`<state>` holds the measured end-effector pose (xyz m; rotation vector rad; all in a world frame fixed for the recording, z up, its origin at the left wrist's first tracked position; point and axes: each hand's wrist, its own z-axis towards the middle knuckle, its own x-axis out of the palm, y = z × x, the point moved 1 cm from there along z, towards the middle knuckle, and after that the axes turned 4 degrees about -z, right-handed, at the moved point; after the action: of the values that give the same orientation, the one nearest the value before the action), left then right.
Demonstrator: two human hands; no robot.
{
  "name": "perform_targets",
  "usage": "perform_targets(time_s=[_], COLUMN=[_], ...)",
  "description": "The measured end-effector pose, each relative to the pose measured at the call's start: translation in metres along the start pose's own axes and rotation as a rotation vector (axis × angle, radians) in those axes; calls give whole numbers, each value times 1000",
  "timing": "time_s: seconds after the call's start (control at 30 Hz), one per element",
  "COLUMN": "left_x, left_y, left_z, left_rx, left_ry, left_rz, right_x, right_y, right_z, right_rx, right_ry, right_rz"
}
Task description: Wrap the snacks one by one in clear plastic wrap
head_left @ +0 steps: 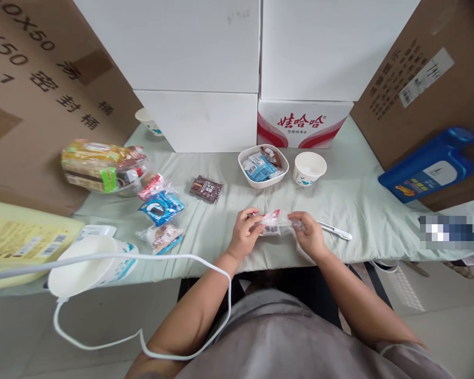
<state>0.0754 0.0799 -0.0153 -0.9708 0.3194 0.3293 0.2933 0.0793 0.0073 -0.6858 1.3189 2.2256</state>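
Note:
Between my two hands, just above the cloth near the front edge, is a small clear plastic packet (pixel 272 226) with red print and a barcode. My left hand (pixel 244 234) pinches its left end. At the right end, the fingers of my right hand (pixel 308 235) close on the crinkled clear plastic. A slim, silvery-white knife-like tool (pixel 335 230) lies on the cloth beside my right hand. Beyond the hands stand a white tub (pixel 265 182) with blue and brown wrappers inside and a white paper cup (pixel 308 169). A brown cocoa packet (pixel 206 189) lies flat to the left.
Blue and clear packets (pixel 161 208) lie at the left beside a heap of bagged snacks (pixel 98 166). A large paper cup (pixel 89 266) and a white cable (pixel 161 256) are at the front left. White boxes (pixel 205 121) line the back; a blue bottle (pixel 426 166) stands right.

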Motion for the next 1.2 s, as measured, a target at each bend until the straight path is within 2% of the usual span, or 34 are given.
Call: perform_targets(time_s=[0.1, 0.2, 0.27, 0.33, 0.47, 0.53, 0.57, 0.6, 0.63, 0.7, 0.77, 0.83, 0.9, 1.0, 1.13, 1.2], left_x=[-3, -1, -1, -3, -20, -30, -34, -37, -37, -31, -19, -4, 7, 13, 9, 7], left_y=[1, -1, 1, 8, 25, 24, 20, 14, 7, -7, -16, -18, -19, -21, -26, -25], left_z=[1, 3, 4, 3, -4, -10, -12, -13, -12, -5, 6, 18, 26, 29, 18, 11], left_rx=[-73, -79, -131, -250, -471, -467, -423, -356, -273, -105, 10, 63, 73, 89, 105, 88], left_ry=[-116, -162, -221, -372, -769, -886, -893, -848, -747, -432, -121, 76, 164, 156, 171, 214], left_rz=[-113, -200, -265, -360, -642, -590, -498, -384, -265, -53, 121, 254, 335, 369, 389, 410], right_x=[-19, -26, -24, -22, -32, -42, -46, -48, -48, -42, -27, -8, 7, 20, 20, 17], right_y=[-17, -17, -15, -18, -34, -38, -36, -32, -26, -12, -2, 0, -6, -16, -7, -2], right_z=[-4, -11, -14, -14, -10, -7, -5, -3, -1, 6, 17, 31, 44, 52, 37, 28], right_rx=[186, 205, 205, 233, 267, 186, 133, 78, 25, -66, -118, -101, -43, -26, -163, -151], right_ry=[-97, -118, -134, -160, -213, -241, -264, -287, -299, -252, -143, -78, -59, 30, 171, 211], right_rz=[-28, -83, -111, -127, -185, -271, -318, -353, -367, -329, -282, -302, -375, -408, -213, -118])
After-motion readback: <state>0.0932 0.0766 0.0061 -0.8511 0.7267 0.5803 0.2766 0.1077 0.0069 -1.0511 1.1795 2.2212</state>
